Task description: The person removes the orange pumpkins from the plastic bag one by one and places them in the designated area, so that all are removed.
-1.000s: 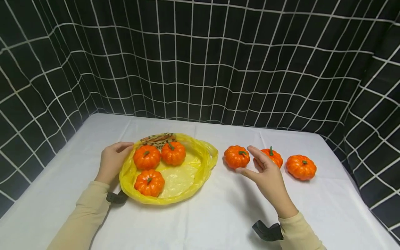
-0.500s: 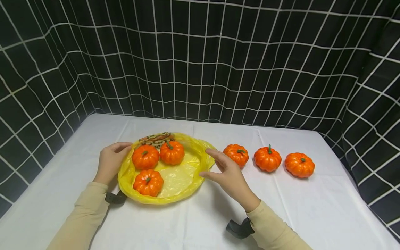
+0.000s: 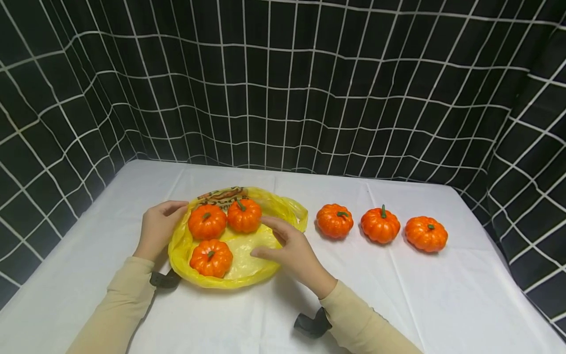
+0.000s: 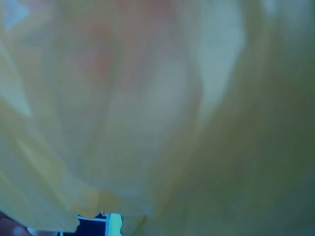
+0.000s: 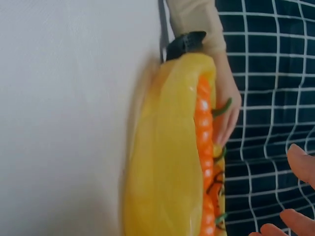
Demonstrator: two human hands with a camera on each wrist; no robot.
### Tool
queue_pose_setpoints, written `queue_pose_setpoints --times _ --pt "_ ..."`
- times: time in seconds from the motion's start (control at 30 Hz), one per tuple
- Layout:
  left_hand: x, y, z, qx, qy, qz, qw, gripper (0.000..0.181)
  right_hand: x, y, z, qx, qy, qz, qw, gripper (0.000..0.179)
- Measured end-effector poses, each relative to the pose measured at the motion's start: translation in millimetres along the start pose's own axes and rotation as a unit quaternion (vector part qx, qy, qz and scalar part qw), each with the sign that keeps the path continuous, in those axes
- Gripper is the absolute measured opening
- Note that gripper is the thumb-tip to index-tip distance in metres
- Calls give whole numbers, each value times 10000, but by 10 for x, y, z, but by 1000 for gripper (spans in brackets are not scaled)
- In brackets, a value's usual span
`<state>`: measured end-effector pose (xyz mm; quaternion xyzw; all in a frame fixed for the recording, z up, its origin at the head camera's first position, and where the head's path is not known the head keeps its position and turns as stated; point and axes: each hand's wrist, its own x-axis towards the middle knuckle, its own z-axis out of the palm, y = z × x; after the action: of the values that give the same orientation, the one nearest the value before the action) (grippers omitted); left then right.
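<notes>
A yellow plastic bag (image 3: 221,283), its mouth spread wide, lies on the white-covered table. Three small orange pumpkins with green stems sit inside: one at the back left (image 3: 207,222), another beside it (image 3: 244,216) and the third in front (image 3: 211,259). At the bag's left rim, my left hand (image 3: 160,227) holds the edge; its fingertips are partly hidden. Blurred yellow plastic (image 4: 147,123) fills the left wrist view. My right hand (image 3: 296,253) hovers over the bag's right side, thumb and fingers apart around nothing. The right wrist view shows its spread fingers (image 5: 301,164) beside the bag.
Three more pumpkins stand in a row right of the bag: a near one (image 3: 334,221), a middle one (image 3: 381,226) and a far-right one (image 3: 426,234). Black curtain (image 3: 283,88) with a white grid encloses the table (image 3: 442,305) at the back and sides.
My right hand has moved left, from beside the row of pumpkins to over the bag, holding nothing. The left hand stays at the rim and the pumpkins stay put.
</notes>
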<state>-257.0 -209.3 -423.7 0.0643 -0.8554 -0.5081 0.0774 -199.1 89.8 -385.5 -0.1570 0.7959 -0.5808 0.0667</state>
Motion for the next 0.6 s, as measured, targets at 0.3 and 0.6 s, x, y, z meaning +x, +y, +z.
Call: queue_pose_setpoints --times 0.3,0.6 --pt "-9 13 -2 8 15 42 10000 36 62 -16 274 6 -412 -235 9989 65" --pt "2 1 5 56 30 -46 10000 36 142 26 460 -254 -596 -78 9979 65"
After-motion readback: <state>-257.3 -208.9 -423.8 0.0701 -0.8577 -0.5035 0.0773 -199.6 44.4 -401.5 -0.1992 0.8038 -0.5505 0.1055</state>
